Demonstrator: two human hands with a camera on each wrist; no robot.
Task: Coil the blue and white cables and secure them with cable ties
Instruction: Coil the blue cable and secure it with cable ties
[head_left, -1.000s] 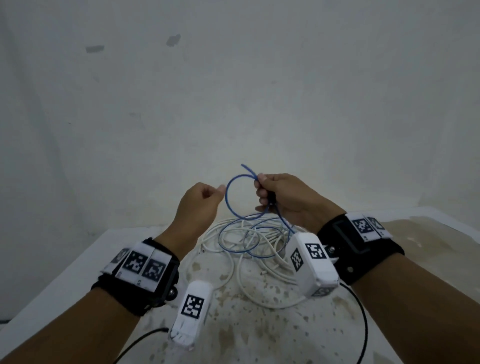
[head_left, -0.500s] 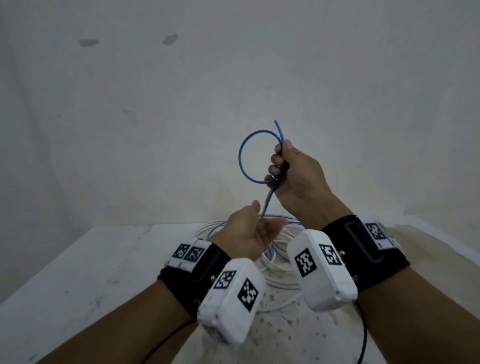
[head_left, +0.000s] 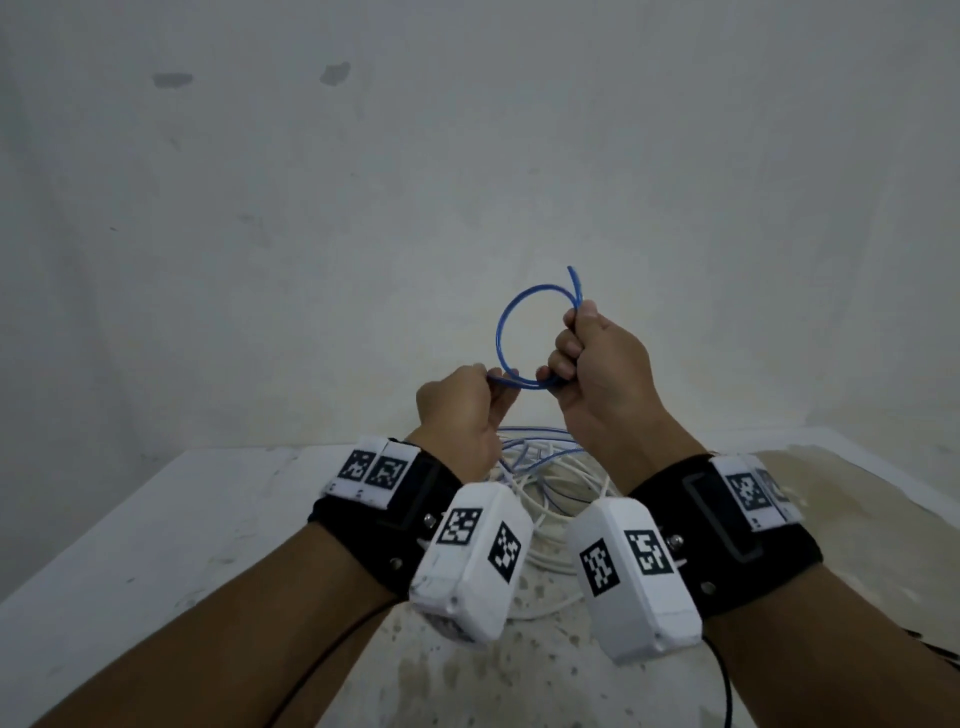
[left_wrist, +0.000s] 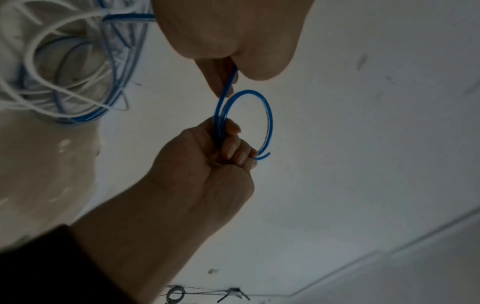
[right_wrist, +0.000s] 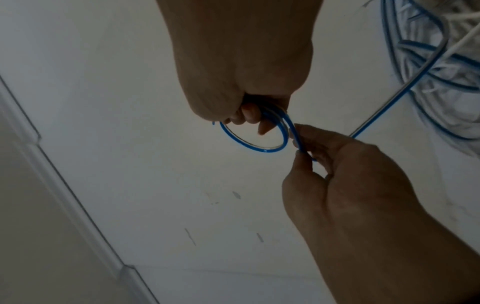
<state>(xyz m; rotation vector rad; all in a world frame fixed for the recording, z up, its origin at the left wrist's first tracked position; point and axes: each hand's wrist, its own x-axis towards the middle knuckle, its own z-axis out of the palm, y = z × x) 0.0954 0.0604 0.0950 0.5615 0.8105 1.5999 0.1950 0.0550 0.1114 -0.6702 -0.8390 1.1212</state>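
Observation:
A thin blue cable (head_left: 500, 332) forms one small loop held in the air above the table. My right hand (head_left: 566, 358) grips the loop where its strands cross, and the free end pokes up past the thumb. My left hand (head_left: 493, 389) pinches the running strand just left of the loop's bottom. In the left wrist view the left fingers (left_wrist: 221, 82) pinch the strand above the right hand (left_wrist: 207, 156). The right wrist view shows the blue loop (right_wrist: 249, 145) under the right fingers (right_wrist: 249, 117). The rest of the blue cable lies tangled with the white cable (head_left: 550, 519) on the table.
The cable pile (left_wrist: 78, 72) sits on a white, stained table (head_left: 156, 519) whose far edge meets a plain wall (head_left: 467, 182). Black leads (head_left: 724, 691) run from the wrist cameras back along my forearms.
My right hand lifted the blue loop clear of the pile. My left hand dropped to the strand near the pile, then rose with it to beside the loop.

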